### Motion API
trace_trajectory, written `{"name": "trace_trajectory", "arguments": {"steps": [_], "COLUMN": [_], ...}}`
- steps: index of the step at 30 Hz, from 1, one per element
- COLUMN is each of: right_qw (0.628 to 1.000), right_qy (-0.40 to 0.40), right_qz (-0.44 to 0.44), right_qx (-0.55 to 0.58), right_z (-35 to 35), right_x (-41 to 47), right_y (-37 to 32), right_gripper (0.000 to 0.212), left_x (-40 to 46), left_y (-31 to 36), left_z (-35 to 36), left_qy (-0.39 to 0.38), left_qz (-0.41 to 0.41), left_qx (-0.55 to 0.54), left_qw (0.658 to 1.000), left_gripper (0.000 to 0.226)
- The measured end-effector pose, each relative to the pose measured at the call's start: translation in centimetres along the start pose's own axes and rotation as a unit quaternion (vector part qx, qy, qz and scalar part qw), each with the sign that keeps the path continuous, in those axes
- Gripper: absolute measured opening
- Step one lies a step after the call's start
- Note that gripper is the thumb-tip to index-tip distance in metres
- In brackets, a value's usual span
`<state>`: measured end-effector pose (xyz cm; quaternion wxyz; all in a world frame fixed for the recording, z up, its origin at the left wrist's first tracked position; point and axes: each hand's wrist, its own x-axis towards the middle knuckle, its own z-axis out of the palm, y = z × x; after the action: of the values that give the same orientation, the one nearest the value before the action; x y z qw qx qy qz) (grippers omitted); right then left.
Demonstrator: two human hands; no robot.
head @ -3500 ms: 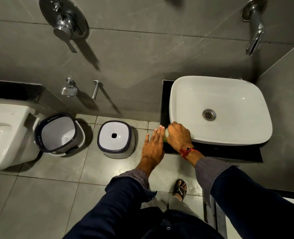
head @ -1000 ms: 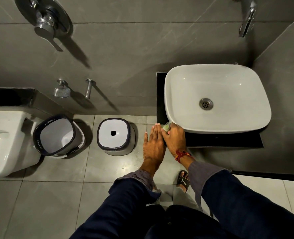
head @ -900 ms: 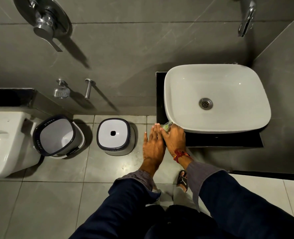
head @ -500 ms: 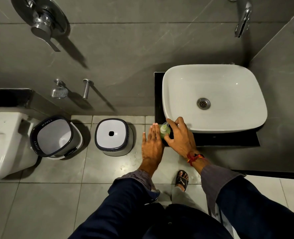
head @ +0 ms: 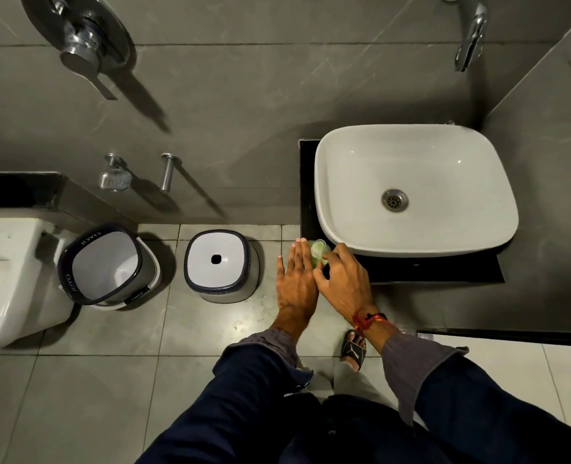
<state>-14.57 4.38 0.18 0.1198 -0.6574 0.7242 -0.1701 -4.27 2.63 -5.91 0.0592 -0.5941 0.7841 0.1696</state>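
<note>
Since half a second ago the right hand has slid a little nearer to the person, uncovering more of the top of the small pale green translucent plastic bottle. This bottle stands at the near left corner of the black stone counter, just beside the near left rim of the white ceramic basin.

The right hand's thumb and forefinger curl against the near side of the bottle and hold it lightly; the other fingers spread loosely to the right. The left hand lies flat, fingers straight and together, against the bottle's left side, holding nothing.

By the look of it, the bottle is light and thin-walled, so it would give a little under a squeeze. It is probably slick if soap or water is on it. Standing so close to the counter's edge, it could tip onto the grey tiled floor. The safest hold is likely round the middle of its body, thumb on one side and fingers opposite, rather than by its narrow top.
</note>
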Motion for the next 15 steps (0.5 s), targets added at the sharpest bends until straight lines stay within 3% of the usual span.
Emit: {"name": "trace_trajectory", "arguments": {"steps": [10,13,15], "right_qw": [0.999,0.998,0.979], "right_qy": [-0.016,-0.007,0.001], "right_qz": [-0.037,0.025,0.125], "right_qx": [0.004,0.062,0.162], "right_z": [0.3,0.8,1.5], "right_x": [-0.6,-0.8,-0.7], "right_y": [0.1,0.7,1.6], "right_gripper": [0.028,0.028,0.032], "left_x": [-0.1,-0.1,0.0], "left_y": [0.0,-0.1,-0.3], "left_z": [-0.8,-1.0,-1.2], "left_qy": [-0.017,-0.011,0.016], "left_qz": [0.007,0.003,0.001], "left_qx": [0.007,-0.01,-0.072], "left_qw": [1.0,1.0,0.997], "left_gripper": [0.077,0.074,0.073]}}
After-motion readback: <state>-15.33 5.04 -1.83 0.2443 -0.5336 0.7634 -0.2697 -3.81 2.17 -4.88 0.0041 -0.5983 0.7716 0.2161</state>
